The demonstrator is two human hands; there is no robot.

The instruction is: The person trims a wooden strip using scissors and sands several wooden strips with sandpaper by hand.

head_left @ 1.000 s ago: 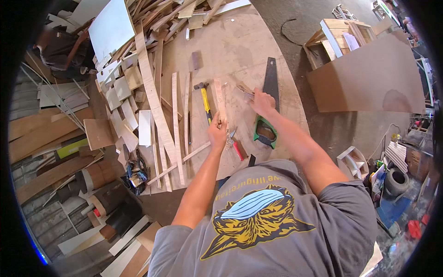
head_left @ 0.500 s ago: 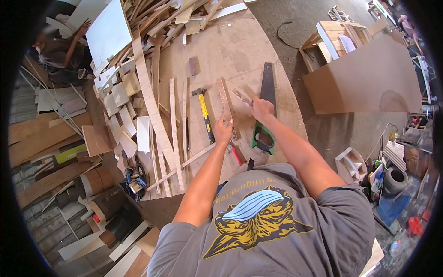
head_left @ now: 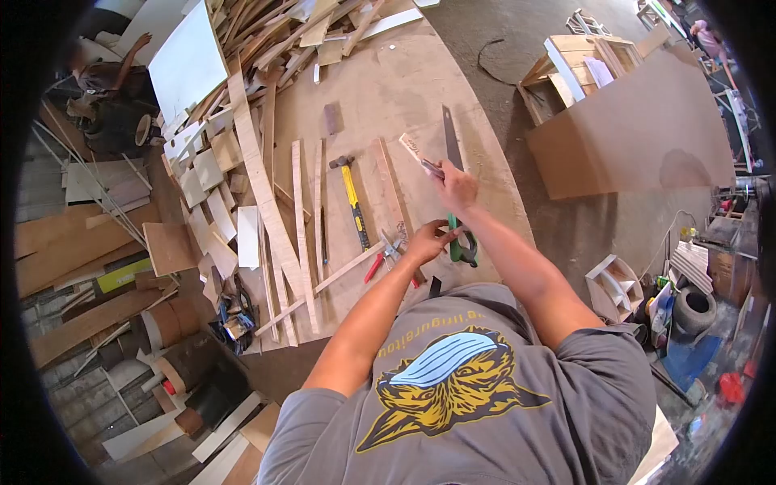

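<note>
My left hand [head_left: 431, 241] has its fingers pinched on the green handle of a handsaw [head_left: 451, 133]. The saw's dark blade points away from me and shows narrow, tilted on its edge. In my right hand [head_left: 459, 191], closed above the saw, is a flat tool with a pale, marked end [head_left: 410, 145]; its kind is unclear. Left of my hands lie a wooden strip [head_left: 391, 182] and a yellow-and-black hammer [head_left: 351, 194]. Red-handled pliers [head_left: 389, 254] rest close to my left wrist, across a thin wooden stick [head_left: 347, 268].
Long wooden strips [head_left: 301, 218] and a heap of offcuts [head_left: 283, 36] cover the left and far parts of the plywood table [head_left: 420, 81]. A small block [head_left: 331, 118] lies further back. A brown board [head_left: 630, 137] stands to the right. Another person [head_left: 113, 77] is at far left.
My left hand has moved right, from the wooden strip to the saw handle, uncovering the pliers. The saw has turned onto its edge. The tool in my right hand has tipped, its pale end slightly farther away.
</note>
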